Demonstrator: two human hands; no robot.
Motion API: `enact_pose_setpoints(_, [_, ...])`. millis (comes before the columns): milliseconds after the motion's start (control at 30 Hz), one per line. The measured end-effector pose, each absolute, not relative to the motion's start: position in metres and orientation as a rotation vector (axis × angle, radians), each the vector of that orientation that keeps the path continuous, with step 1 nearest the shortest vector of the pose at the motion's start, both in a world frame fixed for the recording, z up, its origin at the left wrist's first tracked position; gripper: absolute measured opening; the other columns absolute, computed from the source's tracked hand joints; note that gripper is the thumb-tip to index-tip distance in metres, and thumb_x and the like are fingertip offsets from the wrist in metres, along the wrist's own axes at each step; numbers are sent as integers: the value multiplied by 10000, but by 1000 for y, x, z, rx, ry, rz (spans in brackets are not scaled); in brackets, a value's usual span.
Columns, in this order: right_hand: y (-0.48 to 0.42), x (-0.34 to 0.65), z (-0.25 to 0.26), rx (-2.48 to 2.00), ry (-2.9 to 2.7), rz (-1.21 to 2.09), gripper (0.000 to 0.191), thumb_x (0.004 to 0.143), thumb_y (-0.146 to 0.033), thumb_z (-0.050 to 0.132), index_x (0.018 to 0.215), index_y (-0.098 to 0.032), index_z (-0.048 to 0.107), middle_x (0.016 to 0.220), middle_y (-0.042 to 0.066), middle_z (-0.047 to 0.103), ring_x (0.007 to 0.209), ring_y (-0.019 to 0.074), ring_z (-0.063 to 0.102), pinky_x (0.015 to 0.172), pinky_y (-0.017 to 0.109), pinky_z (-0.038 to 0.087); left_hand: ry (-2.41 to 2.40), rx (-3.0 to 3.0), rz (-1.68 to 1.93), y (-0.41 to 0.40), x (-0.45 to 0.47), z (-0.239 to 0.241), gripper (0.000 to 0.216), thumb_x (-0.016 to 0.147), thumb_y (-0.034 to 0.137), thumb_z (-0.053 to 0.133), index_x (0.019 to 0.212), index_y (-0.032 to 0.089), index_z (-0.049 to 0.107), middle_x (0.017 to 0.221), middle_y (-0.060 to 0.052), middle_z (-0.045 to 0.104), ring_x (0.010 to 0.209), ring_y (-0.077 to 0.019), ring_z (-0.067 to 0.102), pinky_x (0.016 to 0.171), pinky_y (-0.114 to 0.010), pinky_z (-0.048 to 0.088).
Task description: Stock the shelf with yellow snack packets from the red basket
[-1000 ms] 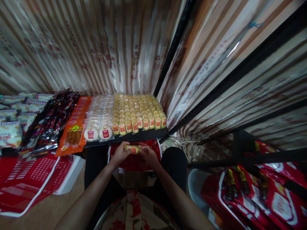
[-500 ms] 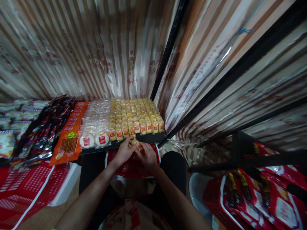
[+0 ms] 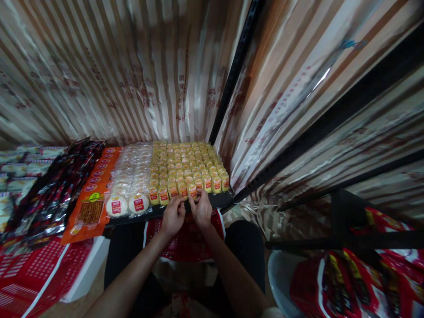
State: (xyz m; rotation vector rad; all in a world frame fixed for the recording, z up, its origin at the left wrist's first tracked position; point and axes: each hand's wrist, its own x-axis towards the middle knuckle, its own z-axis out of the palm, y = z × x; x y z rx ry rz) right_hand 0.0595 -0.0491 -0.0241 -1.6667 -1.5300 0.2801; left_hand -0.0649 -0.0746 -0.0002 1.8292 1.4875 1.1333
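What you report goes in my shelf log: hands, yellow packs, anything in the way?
Left hand and right hand at front-row yellow pack, grip unclear. Pack upright. Nothing visibly blocking it; red basket below hands.

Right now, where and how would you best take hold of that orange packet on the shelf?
I'd pinch its near end, coming from the front: the orange packet lies lengthwise, that end seems to jut past the edge of the shelf, and dark packets and round white packets crowd its sides.
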Motion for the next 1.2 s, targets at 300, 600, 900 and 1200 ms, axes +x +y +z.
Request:
enact_pose_setpoints(300, [-43, 63, -28, -1653, -1582, 228, 295, 869, -429, 476, 1008, -171, 508, 887, 64, 586, 672, 160, 552, 682, 286, 454, 1502, 1921, 1075, -68, -69, -22, 341, 789, 101, 389, 1064, 148, 586, 1101, -108, 604, 1059, -190, 568, 943, -345, 466])
enact_pose_setpoints(600, [-39, 60, -39, -1546, -1545, 354, 220, 886, -370, 464, 960, -177, 540, 923, 72, 517, 636, 134, 540, 625, 282, 492, 1629, 2122, 1119, -71, -74, -28, 369, 811, 86, 371, 1082, 144, 614, 1104, -116, 615, 1055, -207, 559, 942, -374, 465])
enact_pose_setpoints(900, [-45, 65, -45, -1443, -1592, 313, 208, 889, -302, 444, 865, -193, 620, 976, 91, 526, 933, 198, 548, 867, 363, 465, 2215, 2154, 1118, -77, -79, -35, 486, 880, 284, 449, 1331, 105, 445, 1467, -196, 291, 1390, -353, 133, 1073, -575, 242])
enact_pose_setpoints(1200, [-38, 60, -39, -1450, -1680, 31, 329, 933, -315, 389, 1170, -168, 562, 1307, 149, 467, 1244, 265, 392, 999, 501, 351, 2269, 2144, 1099, -63, -76, -39, 565, 861, 375, 492, 1343, 88, 431, 1506, -196, 179, 1398, -364, 10, 1089, -606, 155])
